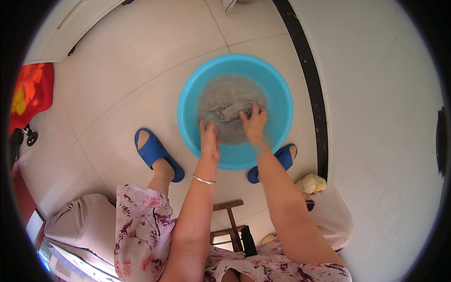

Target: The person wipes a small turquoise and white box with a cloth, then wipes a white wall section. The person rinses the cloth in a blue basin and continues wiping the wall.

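Note:
A light blue plastic basin (186, 89) stands on the floor between my feet, with cloudy grey water (221, 87) in it. A grey, crumpled cloth (231, 113) lies partly under the water near the middle. My right hand (254, 123) reaches over the cloth's right side, fingers spread and touching or very close to it. At the near left of the water is my left hand (209, 141), its fingers stretched out and apart, just short of the cloth. Neither hand is closed round anything. Cloudy water hides the cloth's full shape.
Blue slippers (154, 149) are on my feet, either side of the basin. A wooden stool (230, 221) shows below me. To the right rises a white wall (376, 117) with a dark skirting strip (307, 70). A white cabinet (56, 28) and a red patterned cloth (37, 89) are at the left.

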The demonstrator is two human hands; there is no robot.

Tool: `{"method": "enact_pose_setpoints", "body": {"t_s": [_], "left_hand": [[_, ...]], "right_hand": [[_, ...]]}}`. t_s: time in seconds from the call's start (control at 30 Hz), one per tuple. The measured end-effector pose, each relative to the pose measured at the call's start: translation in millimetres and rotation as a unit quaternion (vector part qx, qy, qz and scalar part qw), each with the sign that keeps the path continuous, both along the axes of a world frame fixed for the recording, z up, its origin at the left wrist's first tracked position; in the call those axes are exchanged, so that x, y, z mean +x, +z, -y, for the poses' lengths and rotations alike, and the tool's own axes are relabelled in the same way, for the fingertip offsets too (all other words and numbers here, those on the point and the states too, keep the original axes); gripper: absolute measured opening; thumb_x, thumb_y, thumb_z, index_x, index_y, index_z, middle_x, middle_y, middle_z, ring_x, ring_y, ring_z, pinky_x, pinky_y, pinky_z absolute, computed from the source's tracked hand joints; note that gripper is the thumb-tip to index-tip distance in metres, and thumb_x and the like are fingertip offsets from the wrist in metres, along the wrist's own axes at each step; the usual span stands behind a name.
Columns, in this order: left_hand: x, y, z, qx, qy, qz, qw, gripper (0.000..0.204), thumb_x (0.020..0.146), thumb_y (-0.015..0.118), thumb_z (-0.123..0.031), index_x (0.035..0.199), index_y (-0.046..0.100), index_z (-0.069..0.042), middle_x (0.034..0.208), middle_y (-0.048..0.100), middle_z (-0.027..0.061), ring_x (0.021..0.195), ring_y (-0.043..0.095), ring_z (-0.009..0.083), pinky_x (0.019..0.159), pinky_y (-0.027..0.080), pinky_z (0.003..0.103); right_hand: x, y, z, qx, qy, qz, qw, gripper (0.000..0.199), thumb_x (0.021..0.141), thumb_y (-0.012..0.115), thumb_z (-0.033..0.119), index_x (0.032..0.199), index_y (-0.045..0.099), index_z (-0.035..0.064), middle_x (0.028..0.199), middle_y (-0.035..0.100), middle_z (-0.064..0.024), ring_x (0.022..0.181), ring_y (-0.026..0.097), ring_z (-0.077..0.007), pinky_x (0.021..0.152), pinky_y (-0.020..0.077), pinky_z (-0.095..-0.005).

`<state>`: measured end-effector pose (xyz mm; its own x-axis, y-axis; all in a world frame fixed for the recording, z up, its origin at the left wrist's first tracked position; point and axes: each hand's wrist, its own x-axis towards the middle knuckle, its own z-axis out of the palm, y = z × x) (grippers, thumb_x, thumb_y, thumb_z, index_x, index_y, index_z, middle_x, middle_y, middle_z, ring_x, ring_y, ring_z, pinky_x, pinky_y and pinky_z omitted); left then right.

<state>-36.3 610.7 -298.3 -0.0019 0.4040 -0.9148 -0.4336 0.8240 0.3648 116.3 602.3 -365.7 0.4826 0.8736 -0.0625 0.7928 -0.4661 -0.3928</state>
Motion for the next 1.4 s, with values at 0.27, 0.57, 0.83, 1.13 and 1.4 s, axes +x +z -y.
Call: {"method": "enact_pose_setpoints", "body": {"t_s": [0.27, 0.57, 0.83, 1.13, 1.4], "left_hand": [[-10, -8, -13, -0.025, 0.177, 0.192, 0.965, 0.064, 0.089, 0.055, -0.053, 0.132, 0.042, -0.007, 0.118, 0.052, 0.0125, 0.102, 0.054, 0.0227, 0.082, 0.05, 0.039], [6, 34, -15, 0.052, 0.134, 0.143, 0.979, 0.045, 0.09, 0.056, -0.047, 0.1, 0.059, -0.003, 0.086, 0.059, 0.0057, 0.074, 0.055, 0.0148, 0.063, 0.047, 0.027], [20, 25, -11, 0.07, 0.08, 0.052, 0.993, 0.049, 0.095, 0.048, -0.042, 0.112, 0.054, 0.003, 0.112, 0.057, 0.0109, 0.098, 0.056, 0.0201, 0.083, 0.047, 0.031], [-8, -11, 1, 0.022, 0.01, 0.022, 0.999, 0.073, 0.094, 0.046, -0.047, 0.145, 0.019, -0.003, 0.145, 0.023, 0.0233, 0.134, 0.028, 0.0365, 0.106, 0.03, 0.048], [-15, -27, -8, 0.01, 0.121, 0.164, 0.979, 0.064, 0.091, 0.048, -0.054, 0.126, 0.044, -0.002, 0.12, 0.049, 0.0215, 0.107, 0.051, 0.0312, 0.089, 0.045, 0.042]], "right_hand": [[-69, 100, 33, 0.016, 0.111, -0.427, 0.897, 0.038, 0.082, 0.061, 0.002, 0.119, 0.059, 0.0081, 0.102, 0.058, -0.0086, 0.08, 0.057, -0.0186, 0.067, 0.0472, -0.03], [-87, 128, 16, 0.008, 0.07, -0.329, 0.942, 0.026, 0.082, 0.066, 0.016, 0.096, 0.049, 0.0023, 0.078, 0.06, -0.0226, 0.072, 0.061, -0.0363, 0.061, 0.0479, -0.0401], [-38, 75, -34, -0.122, -0.07, -0.319, 0.937, 0.041, 0.091, 0.051, 0.039, 0.088, 0.064, 0.0, 0.073, 0.061, -0.0261, 0.073, 0.06, -0.0419, 0.069, 0.0467, -0.0462], [31, 7, -11, -0.013, -0.016, -0.049, 0.999, 0.044, 0.092, 0.055, 0.03, 0.126, 0.052, 0.0034, 0.112, 0.058, -0.0221, 0.084, 0.061, -0.0356, 0.078, 0.048, -0.0421], [-54, 66, 24, -0.087, 0.027, -0.496, 0.864, 0.043, 0.079, 0.055, 0.0, 0.122, 0.052, 0.0065, 0.096, 0.054, -0.0027, 0.078, 0.054, -0.011, 0.064, 0.0466, -0.0274]]}}
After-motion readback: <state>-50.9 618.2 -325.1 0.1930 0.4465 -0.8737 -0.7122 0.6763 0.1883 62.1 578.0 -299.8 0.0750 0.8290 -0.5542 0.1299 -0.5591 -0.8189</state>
